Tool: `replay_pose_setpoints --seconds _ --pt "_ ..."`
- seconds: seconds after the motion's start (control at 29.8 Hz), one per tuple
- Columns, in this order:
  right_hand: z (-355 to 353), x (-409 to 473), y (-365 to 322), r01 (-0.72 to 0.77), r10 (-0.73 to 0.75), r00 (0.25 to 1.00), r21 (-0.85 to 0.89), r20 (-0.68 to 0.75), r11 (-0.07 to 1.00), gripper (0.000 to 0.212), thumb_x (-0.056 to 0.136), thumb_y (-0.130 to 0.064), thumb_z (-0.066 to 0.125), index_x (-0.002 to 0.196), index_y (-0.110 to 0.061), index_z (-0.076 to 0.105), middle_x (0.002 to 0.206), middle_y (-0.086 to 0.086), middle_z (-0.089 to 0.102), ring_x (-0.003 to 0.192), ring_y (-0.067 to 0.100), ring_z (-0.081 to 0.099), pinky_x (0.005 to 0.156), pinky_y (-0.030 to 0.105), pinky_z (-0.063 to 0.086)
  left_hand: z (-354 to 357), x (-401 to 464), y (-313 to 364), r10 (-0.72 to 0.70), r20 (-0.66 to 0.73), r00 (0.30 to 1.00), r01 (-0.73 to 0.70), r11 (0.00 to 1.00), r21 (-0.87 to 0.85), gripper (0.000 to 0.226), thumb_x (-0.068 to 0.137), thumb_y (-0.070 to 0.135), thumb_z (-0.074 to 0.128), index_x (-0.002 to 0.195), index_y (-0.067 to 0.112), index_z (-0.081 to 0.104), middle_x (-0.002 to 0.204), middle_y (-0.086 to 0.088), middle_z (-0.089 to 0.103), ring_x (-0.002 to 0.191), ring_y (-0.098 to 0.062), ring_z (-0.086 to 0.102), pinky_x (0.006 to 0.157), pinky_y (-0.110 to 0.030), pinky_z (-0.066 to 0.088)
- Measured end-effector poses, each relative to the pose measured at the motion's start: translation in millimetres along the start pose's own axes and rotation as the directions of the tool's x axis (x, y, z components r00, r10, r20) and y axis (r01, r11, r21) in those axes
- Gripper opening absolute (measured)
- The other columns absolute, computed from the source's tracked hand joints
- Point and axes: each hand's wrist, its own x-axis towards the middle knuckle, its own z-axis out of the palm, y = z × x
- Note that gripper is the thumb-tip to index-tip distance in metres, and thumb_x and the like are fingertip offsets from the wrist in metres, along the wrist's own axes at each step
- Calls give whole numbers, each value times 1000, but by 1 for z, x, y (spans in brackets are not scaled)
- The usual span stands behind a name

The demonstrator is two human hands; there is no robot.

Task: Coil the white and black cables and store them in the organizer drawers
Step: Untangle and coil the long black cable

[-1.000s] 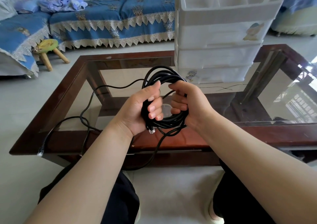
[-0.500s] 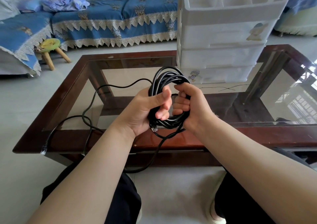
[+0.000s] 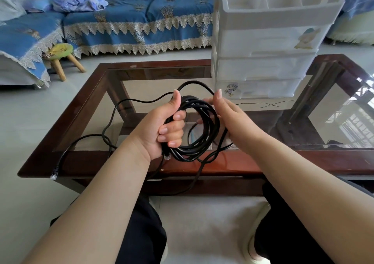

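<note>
Two hands work just above the near edge of the table, and nearest the camera are the person's knees in dark trousers. The left hand (image 3: 162,130) grips one side of the black cable (image 3: 204,122), fingers curled round the bundled loops and thumb upright against them, apparently to clamp the coil so it keeps its shape. A plug end pokes out below that fist. The right hand (image 3: 232,120) sits against the other side of the coil with its fingers fairly straight and loose, guiding a fresh loop over the top, not clenching; its fingertips behind the loops are hidden. From the coil a slack length drops below the table edge, loops back up onto the glass and snakes off to the left, ending in a second plug (image 3: 54,171) hanging over the near left corner, so a fair length probably remains to wind.

Beyond the hands, the glass-topped table (image 3: 303,162) carries the white drawer unit (image 3: 263,61) at its far right, drawers closed, within reach for stowing the finished coil. No white cable can be picked out. Farther back stand a small stool (image 3: 60,55) and a blue-covered sofa (image 3: 141,21).
</note>
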Motion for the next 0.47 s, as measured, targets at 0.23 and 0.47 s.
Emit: replay_pose_setpoints --seconds 0.23,0.47 --pt "-8 6 -4 148 -160 973 -82 -168 986 31 98 -31 48 79 -13 64 69 -3 65 60 13 61 57 31 53 0 0 -7 -99 57 993 95 993 65 55 79 68 41 58 17 41 33 9 26 26 -4 20 33 -19 23" --pt "-5 16 14 107 -131 917 -83 -376 991 40 99 -37 44 68 -16 57 54 -10 58 48 2 50 55 22 41 4 2 -9 11 118 993 -22 995 100 42 86 52 52 65 17 44 38 11 30 30 -2 23 35 -17 25"
